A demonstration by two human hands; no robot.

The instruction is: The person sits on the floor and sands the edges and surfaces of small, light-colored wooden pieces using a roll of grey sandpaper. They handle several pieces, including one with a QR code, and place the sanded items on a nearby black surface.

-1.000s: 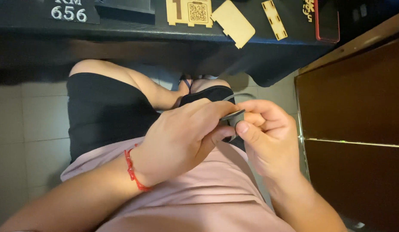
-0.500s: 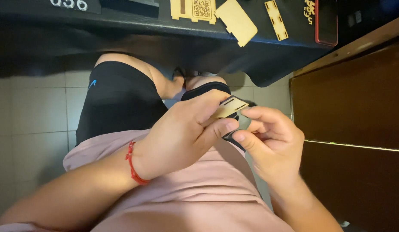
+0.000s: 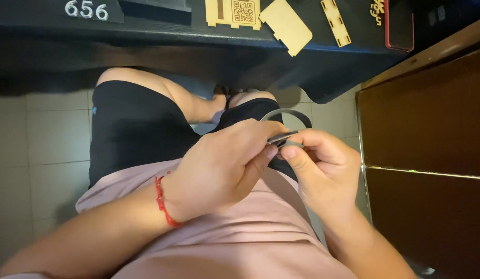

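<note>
Together, both hands' fingertips, left hand (image 3: 219, 170) and right hand (image 3: 322, 165), pinch a flat grey strip (image 3: 283, 138), lying left-right, its loop arching away.

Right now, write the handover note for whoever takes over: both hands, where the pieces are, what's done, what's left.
Left hand: fingertips pinch a thin flat grey piece over the lap.
Right hand: thumb and fingers pinch the same piece from the other side; a dark curved band loops above it.
Black table ahead: three pale wooden cut-outs, a notched panel, a tabbed plate and a slotted strip, lie untouched.
Done: nothing visibly joined.
Left: cannot tell.
</note>
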